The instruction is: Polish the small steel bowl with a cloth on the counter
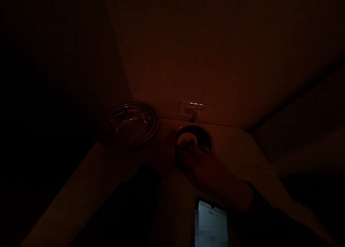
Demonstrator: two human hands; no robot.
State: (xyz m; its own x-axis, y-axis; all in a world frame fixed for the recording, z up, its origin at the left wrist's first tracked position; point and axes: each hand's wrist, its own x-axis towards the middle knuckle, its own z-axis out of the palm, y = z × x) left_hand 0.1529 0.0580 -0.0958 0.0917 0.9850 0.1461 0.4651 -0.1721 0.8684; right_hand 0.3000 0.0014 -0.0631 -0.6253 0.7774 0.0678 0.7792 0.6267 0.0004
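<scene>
The light is very dim. A round, deep container stands on the counter close to the wall, with a pale round patch inside it. My right hand reaches over its near rim, fingers bent down into it; what they grip, if anything, is too dark to make out. Against the container's left side lies my left hand, seemingly gripping it, its fingers barely visible in shadow.
A wide, shiny metal basin sits to the left by the wall corner. A phone with a lit screen lies near me, below my right forearm. A socket plate with a plug is on the wall behind. The counter has edges left and right.
</scene>
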